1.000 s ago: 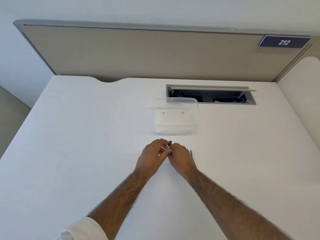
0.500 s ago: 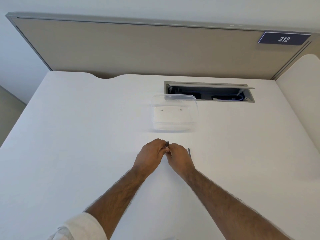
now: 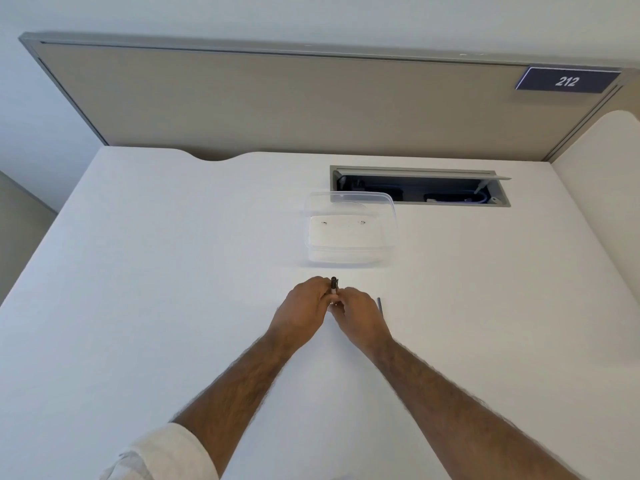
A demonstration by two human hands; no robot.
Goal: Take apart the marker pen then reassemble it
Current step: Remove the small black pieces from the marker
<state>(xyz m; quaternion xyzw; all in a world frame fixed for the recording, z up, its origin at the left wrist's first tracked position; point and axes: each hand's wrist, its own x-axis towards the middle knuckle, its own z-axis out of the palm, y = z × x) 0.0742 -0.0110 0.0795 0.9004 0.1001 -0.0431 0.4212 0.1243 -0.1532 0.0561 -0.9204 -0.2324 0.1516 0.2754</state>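
Note:
Both hands meet at the middle of the white desk (image 3: 173,271). The marker pen (image 3: 334,286) stands nearly upright between them, white-bodied with a dark tip poking out above the fingers. My left hand (image 3: 300,308) wraps its left side and my right hand (image 3: 358,315) pinches it from the right. Most of the pen is hidden by the fingers. A thin dark rod-like pen part (image 3: 380,305) lies on the desk just right of my right hand, apart from it.
A clear plastic container (image 3: 350,232) stands just beyond the hands. Behind it an open cable hatch (image 3: 420,187) is cut into the desk. A beige partition (image 3: 277,105) with a "212" sign (image 3: 567,81) closes the far edge.
The hands stay together on the pen with little shift. The pen's dark tip now sticks up more clearly above the fingers.

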